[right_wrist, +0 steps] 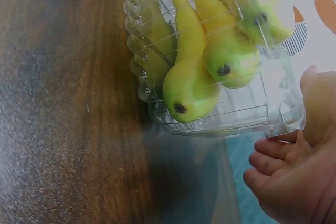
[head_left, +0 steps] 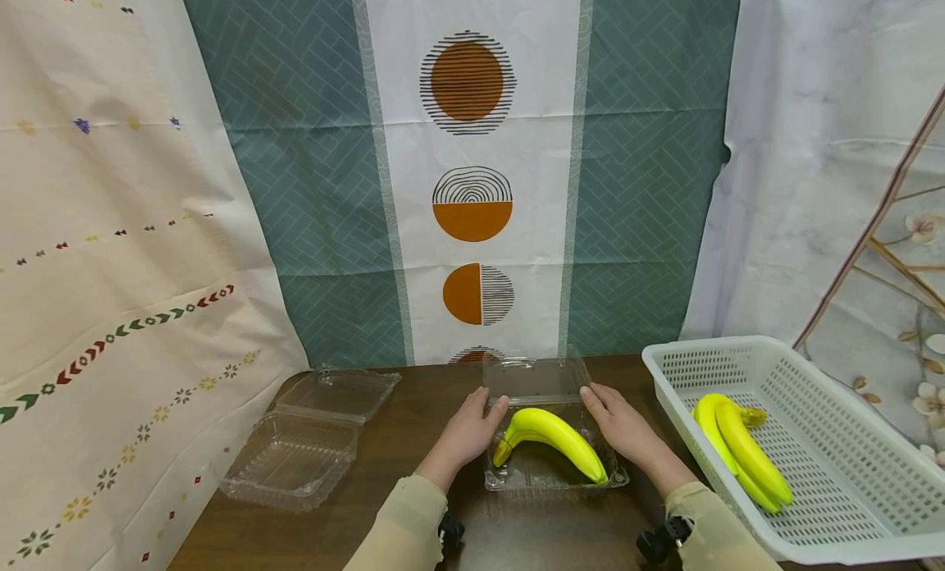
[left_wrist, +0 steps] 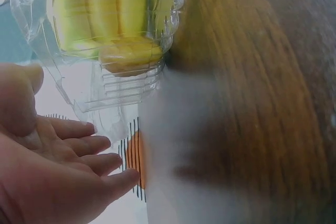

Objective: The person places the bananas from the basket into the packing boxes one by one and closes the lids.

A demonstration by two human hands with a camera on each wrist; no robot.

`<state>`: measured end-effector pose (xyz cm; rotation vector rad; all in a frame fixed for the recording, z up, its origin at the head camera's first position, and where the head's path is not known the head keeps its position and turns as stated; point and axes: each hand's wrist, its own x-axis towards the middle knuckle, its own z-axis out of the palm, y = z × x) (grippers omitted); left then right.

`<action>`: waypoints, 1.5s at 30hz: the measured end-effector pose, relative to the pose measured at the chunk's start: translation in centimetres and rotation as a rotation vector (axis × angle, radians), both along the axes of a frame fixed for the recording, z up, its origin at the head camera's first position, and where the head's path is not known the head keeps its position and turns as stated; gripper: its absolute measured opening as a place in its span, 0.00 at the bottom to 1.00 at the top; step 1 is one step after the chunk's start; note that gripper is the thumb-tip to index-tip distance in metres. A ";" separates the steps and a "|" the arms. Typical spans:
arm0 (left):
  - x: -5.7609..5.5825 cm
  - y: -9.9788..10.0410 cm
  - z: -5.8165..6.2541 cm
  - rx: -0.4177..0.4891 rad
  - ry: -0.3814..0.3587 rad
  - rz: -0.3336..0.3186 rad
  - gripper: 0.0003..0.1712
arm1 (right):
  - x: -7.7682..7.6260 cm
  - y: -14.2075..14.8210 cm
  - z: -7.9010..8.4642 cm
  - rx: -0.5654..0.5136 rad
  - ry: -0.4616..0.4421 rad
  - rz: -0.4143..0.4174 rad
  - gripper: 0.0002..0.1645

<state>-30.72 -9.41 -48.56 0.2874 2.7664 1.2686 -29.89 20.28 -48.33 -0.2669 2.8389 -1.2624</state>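
Observation:
A clear plastic clamshell box [head_left: 546, 481] stands on the table with its lid [head_left: 535, 378] raised at the back. Inside lies a bunch of yellow bananas [head_left: 557, 440]; its stem end [left_wrist: 131, 55] points to the left side, and several dark-tipped ends [right_wrist: 224, 70] face the right side. My left hand [head_left: 468, 431] is at the box's left rear edge, fingers loosely extended. At the right rear edge is my right hand [head_left: 623, 423], its fingers also relaxed, by the corner of the rim. Whether either hand touches the plastic is unclear.
To the left stands another clear clamshell box [head_left: 295, 464], lid folded back, nothing inside it. A white perforated basket [head_left: 849, 472] at the right holds another bunch of bananas [head_left: 746, 448]. Patterned cloths [head_left: 472, 144] hang behind the dark wooden table [head_left: 399, 440].

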 end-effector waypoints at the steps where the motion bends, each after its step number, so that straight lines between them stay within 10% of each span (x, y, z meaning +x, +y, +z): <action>1: 0.0 0.0 0.0 0.002 0.001 0.001 0.51 | 0.0 0.0 0.0 -0.001 0.002 -0.003 0.52; 45: 0.3 0.2 2.2 0.104 0.040 0.045 0.52 | 1.1 0.4 3.1 -0.037 0.044 -0.038 0.58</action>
